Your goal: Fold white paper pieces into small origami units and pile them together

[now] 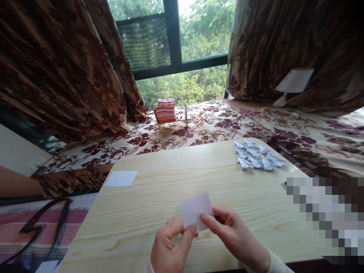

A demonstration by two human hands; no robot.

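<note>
A small white sheet of paper (196, 208) is held up above the near part of the table, tilted a little. My left hand (172, 244) pinches its lower edge between thumb and forefinger. On the right side, my right hand (233, 233) grips the same sheet, thumb on the front face and fingers behind it. Several folded white paper pieces (254, 153) lie grouped in rows at the table's far right corner. Flat near the left edge lies another white paper sheet (121, 178).
The pale wooden table (153, 193) has rounded corners. Behind it, a floral-covered ledge (213, 121) carries a small wooden rack (186, 115) with folded striped cloths (166, 110) and a white lamp (295, 81). A dark strap (61, 220) lies left of the table. The right edge is pixelated.
</note>
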